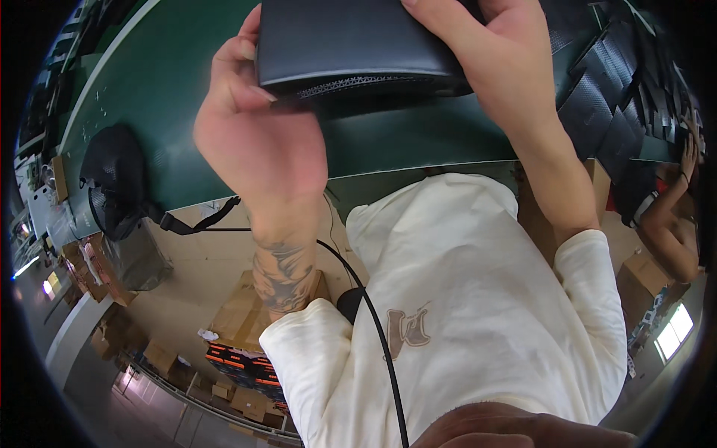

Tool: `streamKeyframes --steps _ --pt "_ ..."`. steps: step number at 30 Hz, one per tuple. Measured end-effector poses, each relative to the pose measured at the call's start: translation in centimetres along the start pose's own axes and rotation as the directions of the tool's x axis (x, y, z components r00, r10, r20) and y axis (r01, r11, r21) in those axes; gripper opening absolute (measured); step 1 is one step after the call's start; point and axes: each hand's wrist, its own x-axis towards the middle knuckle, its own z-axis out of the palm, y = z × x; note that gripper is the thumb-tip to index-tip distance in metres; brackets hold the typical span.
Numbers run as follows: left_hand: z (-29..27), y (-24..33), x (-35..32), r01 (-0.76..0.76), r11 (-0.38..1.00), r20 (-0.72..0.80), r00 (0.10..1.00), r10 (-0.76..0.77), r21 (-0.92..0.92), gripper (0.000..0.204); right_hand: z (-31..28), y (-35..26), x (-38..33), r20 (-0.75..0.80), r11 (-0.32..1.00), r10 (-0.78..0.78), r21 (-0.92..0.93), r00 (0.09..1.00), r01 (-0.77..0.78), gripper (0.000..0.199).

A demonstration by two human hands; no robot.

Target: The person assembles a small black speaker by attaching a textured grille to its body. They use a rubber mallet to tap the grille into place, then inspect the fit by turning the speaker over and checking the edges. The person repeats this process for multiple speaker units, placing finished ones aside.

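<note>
A black, smooth-faced box-like piece [351, 37] is held up over the green table between my two hands. Its near side has a dark recess with a zigzag, corrugated-looking strip inside, and its far end is cut off by the frame's top edge. My left hand [258, 134] grips its left side, fingers curled at the edge and the palm turned up. On the right side, my right hand [504, 60] holds it with the thumb across the top face; the other fingers are mostly hidden.
The green table [403, 138] runs along in front of me. Overlapping black textured sheets [597, 97] lie at right, near a co-worker's arm [665, 216]. At left sits a black bag [112, 175] with a strap. Below stands a cardboard box [239, 317]; a black cable [373, 313] crosses my shirt.
</note>
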Motion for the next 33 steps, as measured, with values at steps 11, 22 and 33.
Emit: streamKeyframes --steps 11,22,33 --pt "-1.3 -0.4 1.0 -0.129 0.928 -0.014 0.99 0.143 0.349 0.037 -0.9 -0.9 1.1 0.051 0.987 0.158 0.022 0.986 -0.159 0.015" --pt "-4.8 -2.3 -2.2 -0.544 -0.224 0.582 0.686 0.437 0.809 0.032 -0.8 -1.8 1.4 0.041 0.963 0.235 0.127 0.971 -0.238 0.016" --pt "-5.2 -1.9 -2.1 -0.552 -0.041 0.512 0.741 0.435 0.833 0.037 -2.8 -1.7 4.5 0.192 0.884 0.445 0.065 0.875 -0.463 0.023"
